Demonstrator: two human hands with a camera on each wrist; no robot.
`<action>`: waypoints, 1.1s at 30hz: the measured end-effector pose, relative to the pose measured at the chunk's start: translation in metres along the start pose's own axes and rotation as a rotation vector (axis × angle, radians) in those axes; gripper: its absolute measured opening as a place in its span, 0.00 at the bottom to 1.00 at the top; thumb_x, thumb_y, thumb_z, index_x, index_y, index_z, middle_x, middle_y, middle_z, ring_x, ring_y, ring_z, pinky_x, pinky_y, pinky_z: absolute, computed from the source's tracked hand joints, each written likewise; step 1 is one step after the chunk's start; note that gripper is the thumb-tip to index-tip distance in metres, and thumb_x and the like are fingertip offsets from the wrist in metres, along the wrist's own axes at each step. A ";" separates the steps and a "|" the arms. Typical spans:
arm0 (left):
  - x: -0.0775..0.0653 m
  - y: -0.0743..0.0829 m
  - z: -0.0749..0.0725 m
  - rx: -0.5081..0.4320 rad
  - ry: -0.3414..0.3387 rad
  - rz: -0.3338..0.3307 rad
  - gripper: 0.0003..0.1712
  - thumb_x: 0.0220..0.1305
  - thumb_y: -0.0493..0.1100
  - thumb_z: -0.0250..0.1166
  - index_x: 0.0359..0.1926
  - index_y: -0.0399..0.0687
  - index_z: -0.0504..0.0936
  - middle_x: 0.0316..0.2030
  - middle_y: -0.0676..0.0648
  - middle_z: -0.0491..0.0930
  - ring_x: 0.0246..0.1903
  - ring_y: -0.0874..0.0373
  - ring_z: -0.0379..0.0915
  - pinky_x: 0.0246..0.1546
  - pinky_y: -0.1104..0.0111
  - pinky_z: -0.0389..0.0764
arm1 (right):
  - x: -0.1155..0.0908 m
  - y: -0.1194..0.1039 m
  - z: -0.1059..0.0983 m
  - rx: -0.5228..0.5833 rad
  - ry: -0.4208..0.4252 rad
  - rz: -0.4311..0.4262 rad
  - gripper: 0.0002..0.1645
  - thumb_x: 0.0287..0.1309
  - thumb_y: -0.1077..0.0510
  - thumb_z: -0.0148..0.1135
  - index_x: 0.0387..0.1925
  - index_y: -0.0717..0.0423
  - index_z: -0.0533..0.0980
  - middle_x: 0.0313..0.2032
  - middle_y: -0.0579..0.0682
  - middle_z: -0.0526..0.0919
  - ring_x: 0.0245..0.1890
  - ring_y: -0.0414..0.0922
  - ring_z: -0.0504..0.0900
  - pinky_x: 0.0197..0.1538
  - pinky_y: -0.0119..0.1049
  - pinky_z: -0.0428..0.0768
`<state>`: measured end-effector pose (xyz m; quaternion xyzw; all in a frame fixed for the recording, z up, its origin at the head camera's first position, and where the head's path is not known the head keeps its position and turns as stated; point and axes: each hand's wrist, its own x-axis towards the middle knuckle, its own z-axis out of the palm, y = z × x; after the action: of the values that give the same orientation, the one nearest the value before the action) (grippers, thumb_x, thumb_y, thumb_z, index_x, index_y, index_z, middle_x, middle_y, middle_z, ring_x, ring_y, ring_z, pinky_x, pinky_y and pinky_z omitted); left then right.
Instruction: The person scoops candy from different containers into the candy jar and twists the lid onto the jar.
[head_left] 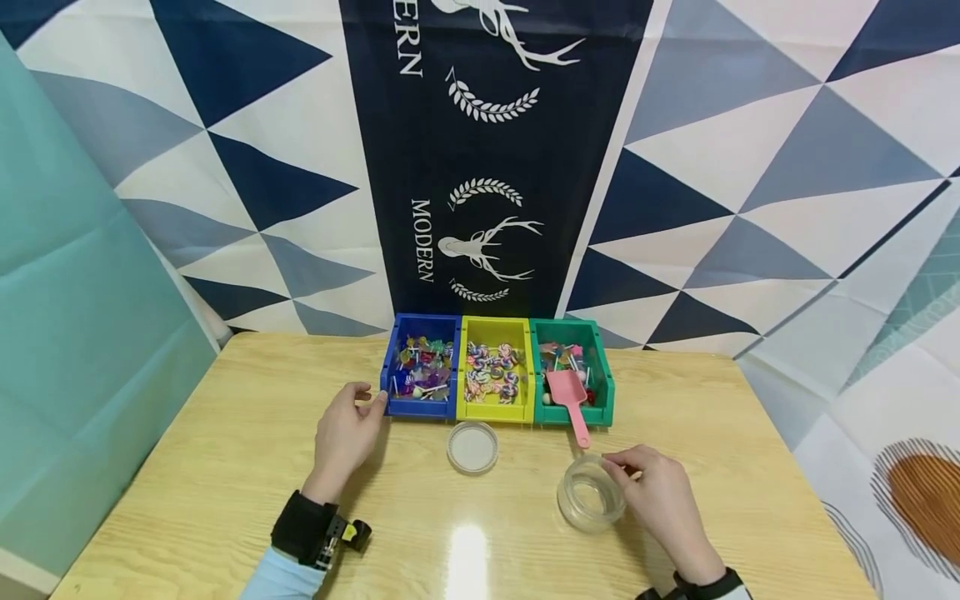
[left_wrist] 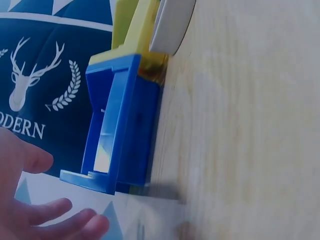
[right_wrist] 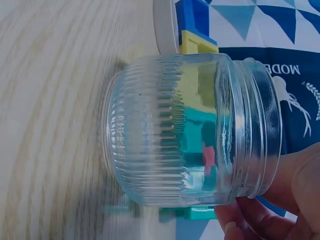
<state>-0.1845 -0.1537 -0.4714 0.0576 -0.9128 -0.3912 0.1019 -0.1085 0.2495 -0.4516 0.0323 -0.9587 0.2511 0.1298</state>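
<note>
My right hand (head_left: 660, 496) pinches the rim of a clear glass jar (right_wrist: 145, 130) between thumb and fingers. The ribbed jar stands upright on the table, and nothing shows inside it. My left hand (head_left: 351, 429) is beside the blue bin (left_wrist: 130, 135), fingers loosely bent and holding nothing; the left wrist view shows a gap between hand and bin. Wrapped lollipop-like pieces (head_left: 426, 367) lie in the blue bin. A round lid (head_left: 472, 447) rests flat in front of the bins. A pink scoop (head_left: 567, 390) leans over the front of the green bin (head_left: 606, 392).
Between the blue and green bins stands a yellow bin (head_left: 497, 413) with swirl-patterned candies. All three bins are side by side along the back of the wooden table (head_left: 247, 450). A patterned cloth (head_left: 300, 150) hangs behind them, and a teal cloth (head_left: 82, 250) is at the left.
</note>
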 end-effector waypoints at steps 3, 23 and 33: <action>0.006 -0.002 0.001 -0.007 0.002 0.012 0.28 0.72 0.55 0.58 0.62 0.38 0.74 0.54 0.38 0.79 0.45 0.47 0.81 0.43 0.51 0.78 | -0.002 -0.003 0.001 0.004 -0.006 0.000 0.02 0.54 0.61 0.74 0.31 0.55 0.88 0.26 0.43 0.83 0.26 0.39 0.79 0.29 0.34 0.78; 0.036 0.017 0.029 -0.073 -0.009 0.038 0.30 0.74 0.41 0.55 0.74 0.42 0.64 0.67 0.35 0.69 0.65 0.38 0.65 0.64 0.46 0.67 | -0.007 -0.032 0.012 0.038 -0.052 -0.027 0.03 0.54 0.59 0.75 0.27 0.50 0.87 0.26 0.41 0.83 0.25 0.36 0.79 0.29 0.32 0.78; 0.043 0.017 0.035 -0.062 0.041 0.062 0.25 0.74 0.40 0.55 0.70 0.45 0.71 0.63 0.37 0.74 0.48 0.41 0.80 0.41 0.52 0.79 | -0.011 -0.056 0.022 0.075 -0.108 -0.018 0.06 0.52 0.60 0.76 0.25 0.45 0.86 0.25 0.37 0.81 0.24 0.34 0.76 0.29 0.30 0.77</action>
<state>-0.2347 -0.1252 -0.4772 0.0342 -0.8994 -0.4145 0.1343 -0.0961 0.1903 -0.4464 0.0591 -0.9539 0.2835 0.0789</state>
